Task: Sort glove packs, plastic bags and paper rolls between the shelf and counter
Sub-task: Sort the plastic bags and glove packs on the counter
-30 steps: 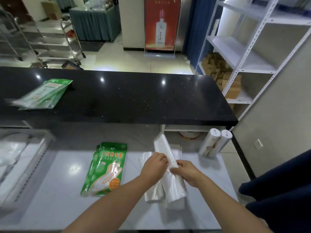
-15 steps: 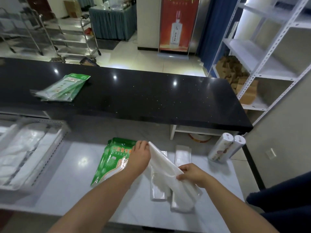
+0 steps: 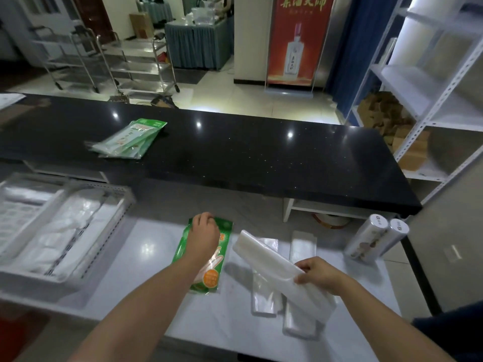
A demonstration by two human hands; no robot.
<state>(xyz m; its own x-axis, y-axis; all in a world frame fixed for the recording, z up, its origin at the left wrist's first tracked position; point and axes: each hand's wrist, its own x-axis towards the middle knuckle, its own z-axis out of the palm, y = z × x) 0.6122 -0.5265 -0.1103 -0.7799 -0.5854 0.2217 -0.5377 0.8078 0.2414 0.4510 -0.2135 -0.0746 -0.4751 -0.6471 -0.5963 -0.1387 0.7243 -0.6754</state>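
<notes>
Hands are seen over a white counter (image 3: 146, 257) from the head camera. The left hand (image 3: 205, 236) is laid on the top end of a green glove pack (image 3: 209, 273), its fingers bent down onto it; whether the pack is actually gripped cannot be told. A bundle of plastic bags (image 3: 266, 259) is pinched at its near end by the right hand (image 3: 321, 276) and held tilted above the counter. Three more flat bag bundles (image 3: 303, 246) are left lying beneath and beside it.

Two paper rolls (image 3: 373, 239) are placed at the counter's far right corner, close to its edge. A white tray (image 3: 104, 246) filled with plastic is set at the left, and bare counter is shown between it and the glove pack. A second pile of glove packs (image 3: 128, 139) is left on the raised black counter (image 3: 261, 158), with a long bare stretch to its right. A white shelf (image 3: 431, 87) is seen at the right.

A glove outline and an orange round label are printed on the near pack; its title is covered by the hand. Gold Chinese characters and a bottle are shown on a red banner (image 3: 298, 40).
</notes>
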